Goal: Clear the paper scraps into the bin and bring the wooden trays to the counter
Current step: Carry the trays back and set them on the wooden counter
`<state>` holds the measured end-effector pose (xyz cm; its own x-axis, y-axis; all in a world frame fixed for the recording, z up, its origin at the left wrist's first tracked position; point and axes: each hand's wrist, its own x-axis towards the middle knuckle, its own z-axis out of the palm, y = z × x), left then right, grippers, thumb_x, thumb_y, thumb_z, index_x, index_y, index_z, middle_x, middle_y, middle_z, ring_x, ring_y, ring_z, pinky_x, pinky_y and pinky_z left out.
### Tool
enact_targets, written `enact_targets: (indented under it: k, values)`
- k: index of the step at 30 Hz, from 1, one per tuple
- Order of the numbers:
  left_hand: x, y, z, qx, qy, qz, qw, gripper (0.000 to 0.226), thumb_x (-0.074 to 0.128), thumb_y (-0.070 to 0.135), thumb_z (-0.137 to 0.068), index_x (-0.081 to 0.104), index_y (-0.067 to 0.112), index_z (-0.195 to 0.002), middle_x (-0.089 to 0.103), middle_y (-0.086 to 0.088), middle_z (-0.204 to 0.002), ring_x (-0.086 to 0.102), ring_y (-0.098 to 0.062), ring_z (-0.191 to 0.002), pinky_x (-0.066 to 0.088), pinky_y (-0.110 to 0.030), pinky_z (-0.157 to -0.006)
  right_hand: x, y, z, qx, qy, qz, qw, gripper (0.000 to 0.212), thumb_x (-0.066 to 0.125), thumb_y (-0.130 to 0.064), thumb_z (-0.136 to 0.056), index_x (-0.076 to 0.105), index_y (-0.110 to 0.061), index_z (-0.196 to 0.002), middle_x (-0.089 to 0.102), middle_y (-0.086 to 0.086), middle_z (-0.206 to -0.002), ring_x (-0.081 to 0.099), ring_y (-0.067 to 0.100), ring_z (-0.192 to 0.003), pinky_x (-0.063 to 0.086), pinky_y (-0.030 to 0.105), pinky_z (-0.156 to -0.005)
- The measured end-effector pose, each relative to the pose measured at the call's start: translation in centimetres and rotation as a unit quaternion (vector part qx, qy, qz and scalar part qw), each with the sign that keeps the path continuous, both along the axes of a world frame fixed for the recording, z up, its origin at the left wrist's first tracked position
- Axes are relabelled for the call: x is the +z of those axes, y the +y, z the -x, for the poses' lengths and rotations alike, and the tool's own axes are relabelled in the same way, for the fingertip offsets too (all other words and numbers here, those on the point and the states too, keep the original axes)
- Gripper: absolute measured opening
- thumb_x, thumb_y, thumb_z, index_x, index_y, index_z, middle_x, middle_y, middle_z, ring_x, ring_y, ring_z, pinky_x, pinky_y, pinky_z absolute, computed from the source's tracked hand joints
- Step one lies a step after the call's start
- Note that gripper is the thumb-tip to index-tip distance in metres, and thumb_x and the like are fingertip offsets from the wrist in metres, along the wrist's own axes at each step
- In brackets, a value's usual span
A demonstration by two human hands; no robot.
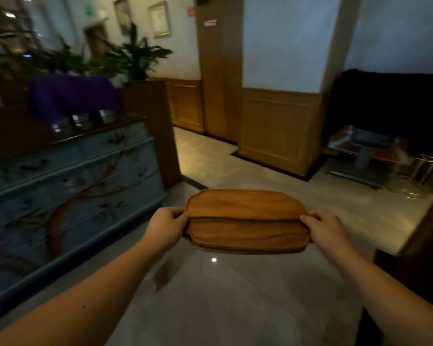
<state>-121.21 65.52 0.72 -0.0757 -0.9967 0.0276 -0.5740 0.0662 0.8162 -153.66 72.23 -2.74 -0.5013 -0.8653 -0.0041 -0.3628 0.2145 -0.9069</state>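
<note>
While gripped at both ends (thumbs on top), wooden tray [246, 221], left hand [164, 229], right hand [329, 232].

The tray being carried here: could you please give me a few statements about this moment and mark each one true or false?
1. Both hands hold the tray, the left hand at one end and the right hand at the other. True.
2. The tray rests on a counter. False: it is held in the air above the floor.
3. Paper scraps lie on the tray. False: its top shows only bare wood.
4. A blue cabinet painted with a branch stands to the left. True.
5. A purple cloth lies on the floor. False: it is draped up above the cabinet.
</note>
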Motion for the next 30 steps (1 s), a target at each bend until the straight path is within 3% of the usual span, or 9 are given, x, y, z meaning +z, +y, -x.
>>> enact_targets:
  k: [5, 8, 13, 16, 23, 26, 30]
  values:
    - [0.8, -3.5, -8.1, 0.141, 0.009, 0.003, 0.990, 0.029, 0.057, 0.023, -0.090, 0.073, 0.019, -0.065, 0.073, -0.003, -0.061, 0.067, -0.010, -0.053, 0.051, -0.020, -0.044, 0.8, -11.8, -7.1, 0.139, 0.014, 0.007, 0.990, 0.019, 0.059, -0.024, -0.090, 0.068, -0.009, -0.084, 0.067, 0.013, -0.076, 0.064, 0.029, -0.072, 0.052, 0.043, -0.068]
    - [1.2, -4.9, -13.1, 0.223, 0.029, -0.008, 0.974, 0.029, 0.057, 0.026, -0.090, 0.074, 0.017, -0.068, 0.073, -0.004, -0.062, 0.069, -0.021, -0.061, 0.057, -0.035, -0.058, 1.0, -16.9, -12.6, 0.197, 0.010, 0.023, 0.980, 0.014, 0.063, -0.024, -0.086, 0.067, -0.012, -0.080, 0.066, 0.009, -0.071, 0.064, 0.026, -0.068, 0.047, 0.036, -0.058]
    - [1.9, -7.3, -22.9, 0.322, 0.053, 0.009, 0.945, 0.029, 0.056, 0.022, -0.092, 0.069, 0.022, -0.066, 0.072, -0.007, -0.072, 0.069, -0.024, -0.069, 0.057, -0.037, -0.063, 1.1, -24.8, -24.6, 0.276, -0.015, 0.045, 0.960, 0.013, 0.063, -0.030, -0.086, 0.063, -0.020, -0.076, 0.062, 0.000, -0.065, 0.063, 0.013, -0.059, 0.046, 0.029, -0.050]
    - [2.5, -9.5, -29.7, 0.348, 0.051, 0.022, 0.936, 0.024, 0.054, 0.021, -0.093, 0.073, 0.018, -0.077, 0.072, -0.007, -0.071, 0.068, -0.025, -0.068, 0.056, -0.038, -0.063, 1.8, -28.7, -32.3, 0.312, -0.016, 0.036, 0.949, 0.014, 0.061, -0.033, -0.087, 0.066, -0.021, -0.082, 0.067, 0.001, -0.070, 0.066, 0.017, -0.066, 0.046, 0.030, -0.053]
    - [4.8, -14.4, -43.2, 0.369, 0.026, 0.031, 0.928, 0.026, 0.053, 0.024, -0.094, 0.069, 0.022, -0.074, 0.073, -0.015, -0.079, 0.068, -0.031, -0.074, 0.056, -0.043, -0.068, 3.7, -36.5, -47.5, 0.355, -0.006, 0.043, 0.934, 0.019, 0.057, -0.030, -0.091, 0.068, -0.015, -0.084, 0.066, 0.005, -0.075, 0.063, 0.017, -0.069, 0.041, 0.028, -0.052]
    - [5.7, -16.7, -48.4, 0.385, 0.021, 0.035, 0.922, 0.025, 0.052, 0.026, -0.094, 0.070, 0.021, -0.078, 0.073, -0.017, -0.083, 0.068, -0.035, -0.079, 0.057, -0.048, -0.074, 4.2, -39.8, -53.1, 0.380, -0.005, 0.042, 0.924, 0.024, 0.057, -0.032, -0.090, 0.068, -0.012, -0.082, 0.065, 0.008, -0.074, 0.062, 0.024, -0.070, 0.044, 0.035, -0.057]
    - [5.7, -19.6, -53.4, 0.410, 0.039, 0.044, 0.910, 0.021, 0.053, 0.028, -0.093, 0.069, 0.027, -0.079, 0.073, -0.012, -0.082, 0.069, -0.028, -0.075, 0.057, -0.043, -0.071, 4.6, -44.1, -59.1, 0.385, 0.000, 0.047, 0.922, 0.031, 0.058, -0.032, -0.088, 0.066, -0.004, -0.077, 0.057, 0.009, -0.066, 0.059, 0.028, -0.066, 0.041, 0.038, -0.058]
